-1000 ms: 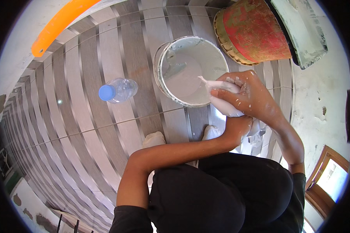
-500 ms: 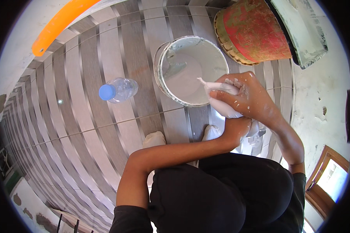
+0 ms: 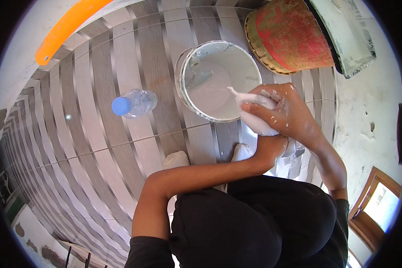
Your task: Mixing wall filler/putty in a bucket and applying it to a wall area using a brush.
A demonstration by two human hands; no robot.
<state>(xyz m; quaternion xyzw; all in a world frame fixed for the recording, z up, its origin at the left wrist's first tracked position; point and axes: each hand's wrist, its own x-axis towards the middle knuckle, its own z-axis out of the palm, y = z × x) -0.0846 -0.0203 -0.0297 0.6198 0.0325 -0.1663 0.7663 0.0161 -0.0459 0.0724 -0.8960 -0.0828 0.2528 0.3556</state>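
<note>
A soft plastic bag [image 3: 257, 123], swollen with a pale pinkish-white paste, lies across my two hands. My right hand [image 3: 283, 109] is closed around its upper part, and white smears and drops mark the fingers. The bag's thin twisted tip points toward the white bucket [image 3: 184, 89], over its near right rim. Below, my left hand [image 3: 272, 148] is curled at the bag's lower end; most of its fingers are hidden. Pale pinkish liquid [image 3: 214, 94] lies inside the bucket, whose inner wall is streaked with residue.
Left of the bucket, a clear plastic bottle [image 3: 140, 102] with a blue cap lies on the striped tile floor [image 3: 98, 129]. A stained red bucket [image 3: 292, 38] and a pale, crusted container [image 3: 348, 38] are at the upper right. An orange curved object [image 3: 69, 31] is at the upper left.
</note>
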